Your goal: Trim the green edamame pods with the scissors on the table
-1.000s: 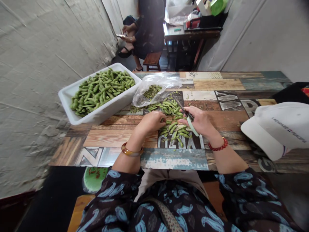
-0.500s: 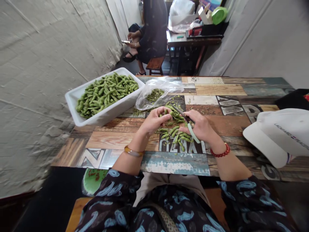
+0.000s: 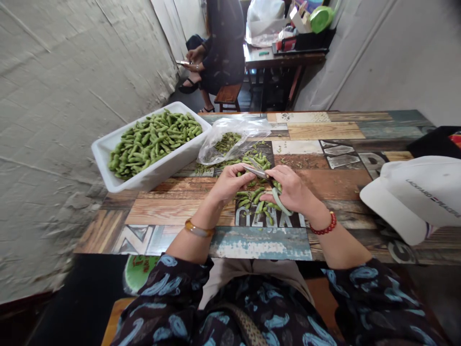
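My right hand (image 3: 293,190) is closed round a pair of scissors (image 3: 280,202) with pale green handles. Their blades are parted and point left, with the tips at the fingers of my left hand (image 3: 230,182). That hand is pinched, and an edamame pod seems to be in it, mostly hidden by the fingers and blades. Loose edamame pods (image 3: 268,210) lie on the table under and between my hands, and more pods (image 3: 261,158) are heaped just beyond them.
At the left stands a white tub (image 3: 153,175) filled with pods. Beside it a clear plastic bag (image 3: 248,129) holds green trimmings. A white cap (image 3: 414,197) lies on the patterned table (image 3: 173,206) at the right. Beyond the table a person (image 3: 225,48) sits on a wooden stool (image 3: 228,93).
The scissors have swung left, so their open blades now reach my left fingers. My right hand has shifted slightly left. The view has turned a little.
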A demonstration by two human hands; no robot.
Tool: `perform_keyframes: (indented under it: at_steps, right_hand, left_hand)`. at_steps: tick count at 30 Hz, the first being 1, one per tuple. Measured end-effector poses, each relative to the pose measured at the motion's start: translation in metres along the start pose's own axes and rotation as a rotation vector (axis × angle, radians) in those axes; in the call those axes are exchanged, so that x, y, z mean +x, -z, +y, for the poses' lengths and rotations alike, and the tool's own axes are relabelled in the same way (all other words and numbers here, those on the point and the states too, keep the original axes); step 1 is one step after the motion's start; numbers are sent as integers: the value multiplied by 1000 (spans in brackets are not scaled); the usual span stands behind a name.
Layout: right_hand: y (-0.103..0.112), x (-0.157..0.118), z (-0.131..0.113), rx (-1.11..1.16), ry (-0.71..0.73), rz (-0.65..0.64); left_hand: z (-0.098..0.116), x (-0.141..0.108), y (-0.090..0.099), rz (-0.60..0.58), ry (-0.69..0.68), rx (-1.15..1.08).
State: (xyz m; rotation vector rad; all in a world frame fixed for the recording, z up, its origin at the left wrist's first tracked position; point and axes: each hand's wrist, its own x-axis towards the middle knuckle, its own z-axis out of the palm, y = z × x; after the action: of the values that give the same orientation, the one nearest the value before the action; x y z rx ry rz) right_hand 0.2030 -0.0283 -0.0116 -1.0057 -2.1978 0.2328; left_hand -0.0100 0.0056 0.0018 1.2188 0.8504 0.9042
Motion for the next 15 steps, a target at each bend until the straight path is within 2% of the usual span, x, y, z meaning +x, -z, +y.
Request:
perform_keyframes:
  at_steps: [10, 15]
  right_hand:
    - [-3, -1, 0, -15, 2, 31]
    - [-3, -1, 5, 8, -65, 53]
  left_hand:
    - [3, -1, -4, -1, 13, -46]
    - [4, 0, -4, 64, 1, -80]
